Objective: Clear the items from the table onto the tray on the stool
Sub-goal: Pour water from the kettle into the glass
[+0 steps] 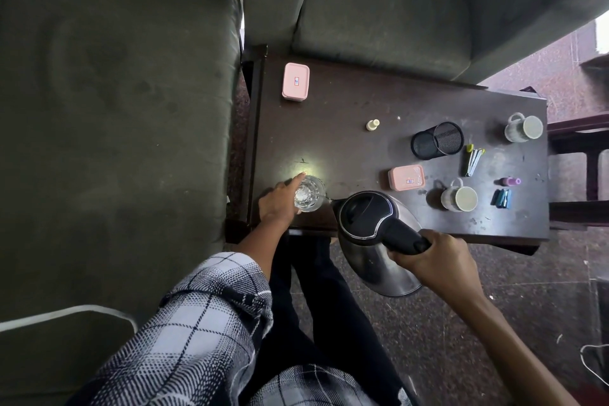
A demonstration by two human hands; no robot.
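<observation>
A clear drinking glass (309, 193) stands near the front left corner of the dark wooden table (346, 102). My left hand (278, 203) is wrapped around its left side. My right hand (438, 257) grips the black handle of a steel electric kettle (372, 231), which is tilted left with its spout at the glass rim; a thin stream of water runs into the glass. Spread over the table are two pink lidded boxes (295, 81) (406, 177), two mugs (524, 128) (459, 198) and a black mesh pen holder (436, 140) lying on its side. No tray or stool is in view.
A small cream bottle (372, 124), a bundle of pens (473, 160), a purple cap (510, 181) and a blue clip (502, 198) also lie on the table. Grey sofa cushions (115, 109) border it on the left and far side. A dark wooden frame (580, 142) stands to the right.
</observation>
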